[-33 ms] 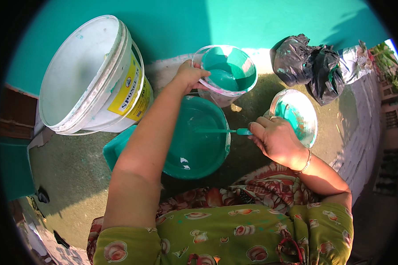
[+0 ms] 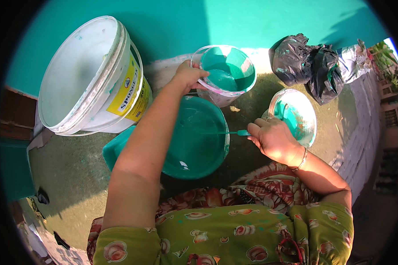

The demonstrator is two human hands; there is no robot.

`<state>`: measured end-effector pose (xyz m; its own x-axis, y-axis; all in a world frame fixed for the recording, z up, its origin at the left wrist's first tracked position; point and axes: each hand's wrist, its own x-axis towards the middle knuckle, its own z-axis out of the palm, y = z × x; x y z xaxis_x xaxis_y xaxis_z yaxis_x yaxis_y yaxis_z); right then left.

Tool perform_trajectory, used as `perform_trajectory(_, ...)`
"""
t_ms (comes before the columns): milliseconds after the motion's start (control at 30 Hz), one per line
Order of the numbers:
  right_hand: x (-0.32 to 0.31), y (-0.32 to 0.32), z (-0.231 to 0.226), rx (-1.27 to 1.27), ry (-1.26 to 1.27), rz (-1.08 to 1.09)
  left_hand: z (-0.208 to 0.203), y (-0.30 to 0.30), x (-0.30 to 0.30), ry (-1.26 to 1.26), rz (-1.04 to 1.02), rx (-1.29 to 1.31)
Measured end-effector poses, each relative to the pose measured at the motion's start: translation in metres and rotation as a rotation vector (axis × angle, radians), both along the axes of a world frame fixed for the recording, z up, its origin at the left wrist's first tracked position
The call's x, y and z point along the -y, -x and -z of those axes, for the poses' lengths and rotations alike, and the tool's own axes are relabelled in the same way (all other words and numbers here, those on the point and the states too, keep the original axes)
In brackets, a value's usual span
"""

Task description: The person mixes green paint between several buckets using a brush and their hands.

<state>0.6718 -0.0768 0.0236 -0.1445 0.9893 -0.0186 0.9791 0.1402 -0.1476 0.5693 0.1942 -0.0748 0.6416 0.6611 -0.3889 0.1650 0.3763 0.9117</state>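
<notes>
My left hand [image 2: 188, 76] grips the near rim of a small clear bucket [image 2: 226, 98] that holds teal paint and stands by the wall. My right hand [image 2: 273, 139] is closed on a thin stirring stick [image 2: 227, 132] smeared with teal. The stick reaches leftward over a wide round tub of teal paint [image 2: 210, 165] right in front of me. My left forearm crosses above this tub.
A large white bucket with a yellow label [image 2: 88, 75] lies tilted at the left. A white lid smeared with teal [image 2: 298, 115] is just beyond my right hand. Black plastic bags [image 2: 305, 62] sit by the teal wall. A teal tray corner [image 2: 114, 154] pokes out at the tub's left.
</notes>
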Motion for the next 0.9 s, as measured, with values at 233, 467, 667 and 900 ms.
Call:
perform_trajectory(233, 0.006, -0.012, 0.029, -0.384, 0.167, 0.185, 0.003, -0.004, 0.004, -0.002, 0.033, 0.038)
perform_trajectory(467, 0.002, -0.054, -0.024, -1.082, 0.436, 0.597, -0.004, -0.005, 0.025, -0.043, 0.135, 0.092)
perform_trajectory(667, -0.024, -0.087, -0.04, -0.004, 0.001, 0.499, -0.011, -0.016, 0.061, -0.209, 0.235, 0.12)
perform_trajectory(900, -0.085, -0.093, 0.097, 0.363, -0.267, 0.334, -0.022, -0.01, 0.088, -0.288, 0.307, 0.065)
